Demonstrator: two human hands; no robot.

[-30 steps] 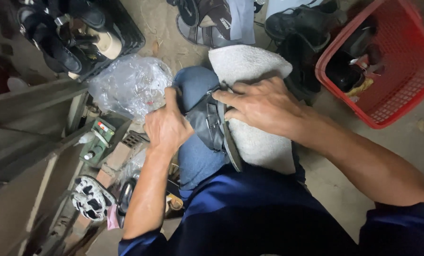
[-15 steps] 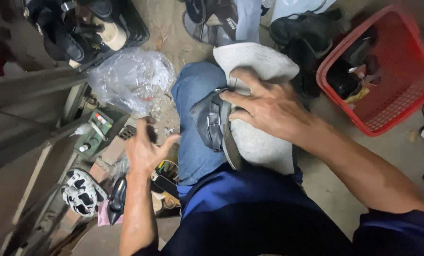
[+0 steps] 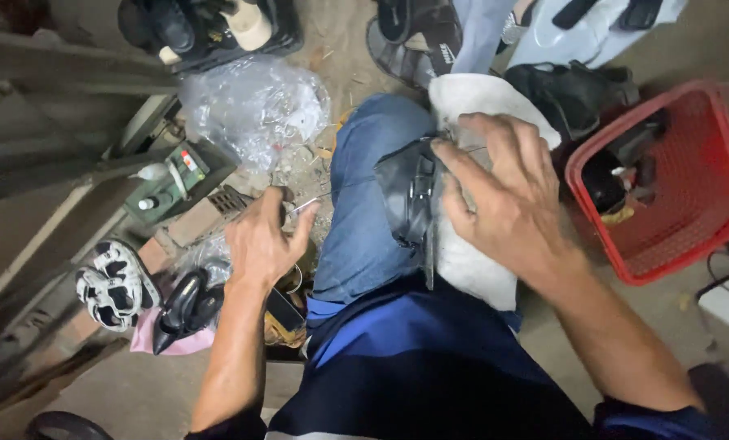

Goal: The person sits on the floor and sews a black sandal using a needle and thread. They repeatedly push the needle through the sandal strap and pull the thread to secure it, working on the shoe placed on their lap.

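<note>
- Right hand [image 3: 503, 204] spread flat, pinning black shoe [image 3: 409, 200] on white cloth [image 3: 470, 261] over knee.
- Left hand [image 3: 262, 240] left of shoe, loosely pinching a thin needle-like tool; grip unclear.
- Likely stitching step; next needs needle brought to shoe.

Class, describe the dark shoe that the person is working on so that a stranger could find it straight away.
Start at the red basket on the right, then move left to the white cloth spread over the person's knee. The dark shoe lies on that cloth under the right hand. Unlike the other footwear, which sits on the floor, it rests on the person's lap.
</note>
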